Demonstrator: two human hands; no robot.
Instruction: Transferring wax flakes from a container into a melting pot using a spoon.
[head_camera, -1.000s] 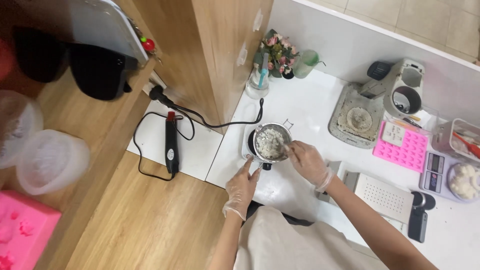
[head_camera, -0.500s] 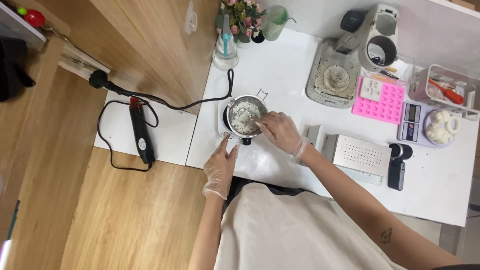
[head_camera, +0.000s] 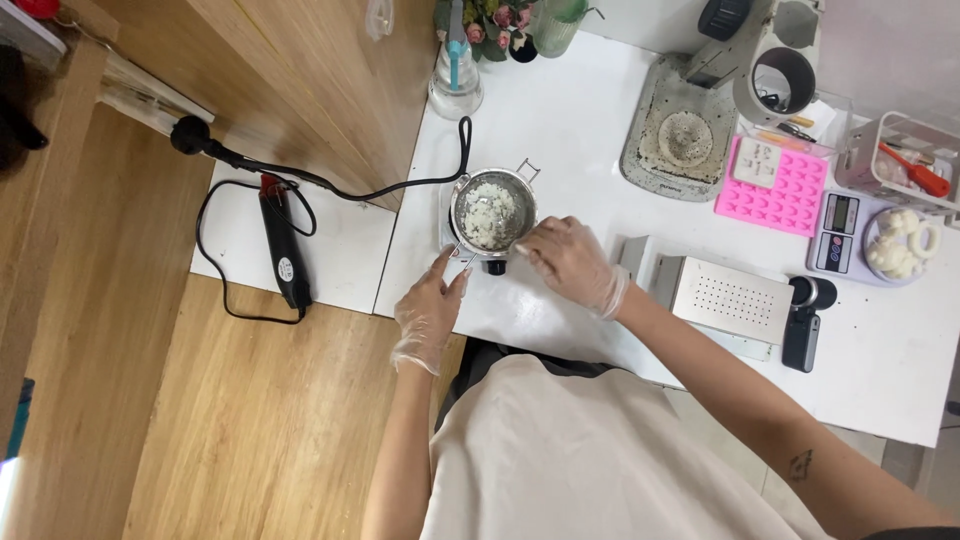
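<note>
Now, change: the right hand has come out of the small round steel pot and rests just beside its rim; half a second ago it reached inside.
Pot: on a small white hotplate on the white bench, white crumbly pieces inside.
Left hand: fingers stretched open, tips touching the hotplate edge, as before.
Right grip: curled; whether it holds something cannot be told.
Meaning: the stirring seems paused.

White bench against a pale wall; wooden cabinet at left; light wood floor below, evenly lit.
</note>
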